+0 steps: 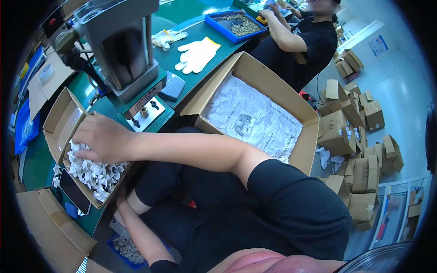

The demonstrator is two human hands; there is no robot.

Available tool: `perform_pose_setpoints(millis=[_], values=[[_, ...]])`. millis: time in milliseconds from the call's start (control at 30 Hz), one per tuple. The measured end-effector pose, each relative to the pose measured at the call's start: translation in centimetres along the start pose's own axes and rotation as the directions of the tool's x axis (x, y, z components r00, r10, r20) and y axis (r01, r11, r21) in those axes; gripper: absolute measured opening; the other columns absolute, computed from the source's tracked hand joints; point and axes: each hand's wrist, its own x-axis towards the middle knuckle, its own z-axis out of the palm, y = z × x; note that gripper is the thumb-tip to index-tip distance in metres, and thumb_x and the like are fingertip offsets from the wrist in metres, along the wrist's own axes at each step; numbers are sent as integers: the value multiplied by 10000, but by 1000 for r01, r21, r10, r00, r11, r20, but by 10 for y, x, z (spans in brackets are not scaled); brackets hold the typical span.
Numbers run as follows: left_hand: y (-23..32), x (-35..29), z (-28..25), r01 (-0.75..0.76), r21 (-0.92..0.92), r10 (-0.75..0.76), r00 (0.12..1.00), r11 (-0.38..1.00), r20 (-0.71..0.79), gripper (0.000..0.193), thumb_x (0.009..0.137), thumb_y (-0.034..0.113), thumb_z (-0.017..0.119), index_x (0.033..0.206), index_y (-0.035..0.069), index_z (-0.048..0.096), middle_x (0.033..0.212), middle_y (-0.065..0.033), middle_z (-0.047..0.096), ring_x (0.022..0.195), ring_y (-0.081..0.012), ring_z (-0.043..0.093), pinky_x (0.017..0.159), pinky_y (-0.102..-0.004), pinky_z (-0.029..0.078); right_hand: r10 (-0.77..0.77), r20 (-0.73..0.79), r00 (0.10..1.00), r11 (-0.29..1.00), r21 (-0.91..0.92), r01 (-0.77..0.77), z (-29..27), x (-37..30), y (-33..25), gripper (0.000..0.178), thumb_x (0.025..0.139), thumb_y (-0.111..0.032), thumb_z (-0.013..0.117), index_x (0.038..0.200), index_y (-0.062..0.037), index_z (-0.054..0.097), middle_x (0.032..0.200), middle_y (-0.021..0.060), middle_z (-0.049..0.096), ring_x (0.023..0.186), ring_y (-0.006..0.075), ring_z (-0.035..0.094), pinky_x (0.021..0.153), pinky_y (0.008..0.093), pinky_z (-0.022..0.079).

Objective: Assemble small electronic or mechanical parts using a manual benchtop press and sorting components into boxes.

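Observation:
My right arm reaches across to the left, and my right hand (102, 139) is over an open cardboard box (57, 125) on the green table. This box holds a heap of small white paper-wrapped pieces (98, 177). Thumb and fingers curl around one white paper-wrapped piece (80, 147) at the top of the heap. My left forearm runs up from below, and the left hand (122, 194) is by the near side of the box; its fingers are hidden. A metal press (123, 59) stands just beyond my right hand.
A large carton (296, 157) lined with crumpled printed paper stands on my right. Beyond lie white gloves (198, 54) and a blue tray of small metal parts (236, 25). A phone (75, 191) lies beside the near box. A co-worker (302, 45) sits at the far right; cartons (337, 132) are piled behind.

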Motion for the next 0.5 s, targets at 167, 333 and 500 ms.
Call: perform_pose_setpoints(millis=[167,333,500], values=[[-13,-6,3,30,221,4,989,975,-149,650,1078,451,384,1627,160,195,1702,-104,113,1567,-286,93,1262,-410,111,-68,202,977,990,-107,90,-1,-4,-9,290,827,-184,759,1044,-48,624,1140,132,631,1065,329,606,960,454,447],[-84,28,55,-205,554,586,395,807,-707,639,1068,455,409,1612,157,254,1679,-102,208,1554,-274,150,1253,-409,136,-244,85,966,970,-2,245,-44,-61,-38,185,820,-121,723,968,-51,636,1034,121,625,966,324,616,878,421,484],[-86,30,57,-266,502,565,486,823,-667,625,1065,438,424,1596,139,284,1640,-121,269,1514,-286,219,1230,-418,180,-186,475,860,977,-7,215,-91,-143,-25,136,828,-100,698,950,-53,660,937,89,634,916,286,625,799,407,500]])
